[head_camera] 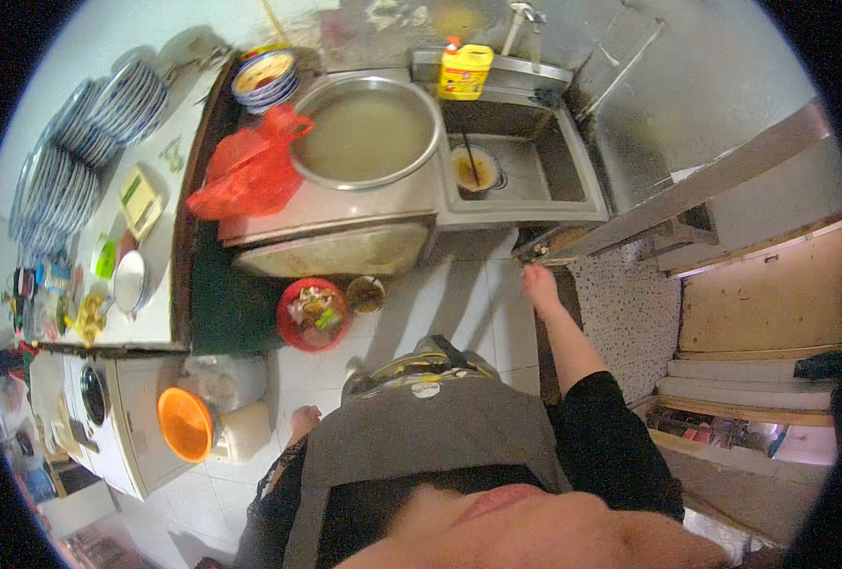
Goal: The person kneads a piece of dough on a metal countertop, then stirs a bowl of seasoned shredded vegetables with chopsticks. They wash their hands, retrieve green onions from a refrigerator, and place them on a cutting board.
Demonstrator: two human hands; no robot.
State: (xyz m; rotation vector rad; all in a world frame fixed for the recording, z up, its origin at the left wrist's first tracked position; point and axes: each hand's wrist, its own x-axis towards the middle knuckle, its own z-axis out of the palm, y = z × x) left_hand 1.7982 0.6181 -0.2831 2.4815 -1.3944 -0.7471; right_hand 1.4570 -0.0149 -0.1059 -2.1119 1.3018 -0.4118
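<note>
My right hand [540,288] is stretched forward, its fingertips at the lower end of a door or panel edge [545,247] right of the sink. Whether it grips anything is too blurred to tell. Low at my side hangs my left hand [306,418], partly hidden by the sleeve, its fingers hard to make out. Ahead, a metal sink [560,153] holds a bowl of cloudy liquid [474,171] with a dark stick-like utensil [469,153]. Left of the sink stands a large metal basin [368,131] of murky water, with a red plastic bag [250,174] beside it.
A yellow detergent jug [466,71] stands behind the sink, below a tap [524,21]. Stacked bowls [268,78] and plates [58,188] are on the left. On the floor are a red basin of food scraps [314,315], a small bucket [366,294] and an orange basin [185,424].
</note>
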